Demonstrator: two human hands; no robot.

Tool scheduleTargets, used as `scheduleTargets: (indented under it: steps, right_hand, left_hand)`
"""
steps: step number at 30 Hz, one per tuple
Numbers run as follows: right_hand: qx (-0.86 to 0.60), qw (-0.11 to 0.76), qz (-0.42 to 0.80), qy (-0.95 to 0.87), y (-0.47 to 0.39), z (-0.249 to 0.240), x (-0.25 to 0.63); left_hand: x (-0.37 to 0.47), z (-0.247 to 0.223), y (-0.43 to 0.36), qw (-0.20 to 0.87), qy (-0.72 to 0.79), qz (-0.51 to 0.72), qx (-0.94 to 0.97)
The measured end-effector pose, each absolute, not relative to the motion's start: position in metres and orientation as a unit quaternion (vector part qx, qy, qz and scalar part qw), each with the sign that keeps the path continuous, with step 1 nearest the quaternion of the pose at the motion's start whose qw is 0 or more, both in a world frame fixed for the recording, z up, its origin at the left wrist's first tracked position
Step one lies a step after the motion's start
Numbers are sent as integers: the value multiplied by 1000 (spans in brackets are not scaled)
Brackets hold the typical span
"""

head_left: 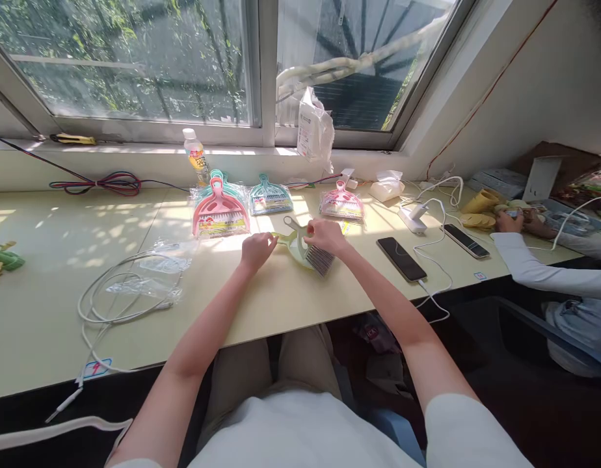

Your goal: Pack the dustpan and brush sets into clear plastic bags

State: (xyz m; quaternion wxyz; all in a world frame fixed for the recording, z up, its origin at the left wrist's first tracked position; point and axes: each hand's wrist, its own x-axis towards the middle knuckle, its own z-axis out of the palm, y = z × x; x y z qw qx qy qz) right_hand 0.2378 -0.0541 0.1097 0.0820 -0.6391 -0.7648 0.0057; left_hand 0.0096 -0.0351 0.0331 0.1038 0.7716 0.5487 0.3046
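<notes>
At the middle of the table, my left hand (256, 251) pinches the handle end of a small yellow-green dustpan (283, 239). My right hand (326, 235) is closed on a small hand brush (320, 260) with a pale grey-green handle and dark bristles pointing down to the right. The brush lies over the dustpan and hides much of its pan. Just beyond my hands sit wrapped dustpan-and-brush sets: a pink one (221, 211) with a teal one behind it, a blue one (270, 196), and another pink one (342, 203).
Left of my arm lie a coiled white cable (93, 318) and clear plastic wrapping (166, 263). A bottle (196, 157) stands by the window. To the right are two phones (400, 258), a power strip (412, 220) and a tissue pack (387, 187). A co-worker's hands (510, 221) are further right.
</notes>
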Motion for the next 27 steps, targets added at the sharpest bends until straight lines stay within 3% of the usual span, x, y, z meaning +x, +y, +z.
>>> scheduleTargets:
  steps: [4,9,14,19,23,27]
  right_hand:
    - [-587,11,1,-810,-43,97,210]
    - [-570,19,15,-821,-33,75,203]
    - [-590,58,20,-805,-33,64,203]
    - [-609,67,23,-790,-27,61,201]
    - [-613,44,24,-788,-21,59,201]
    - [-632,103,60,-766,-21,56,205]
  left_hand:
    - [-9,33,-23,96,456,366,806]
    - [-12,22,-17,152,430,275,847]
    - [-12,17,-14,8,368,249,896]
    - [-12,13,-8,-20,325,227,918]
    - [-7,8,-6,15,332,235,913]
    - [-1,9,-10,99,393,354,843]
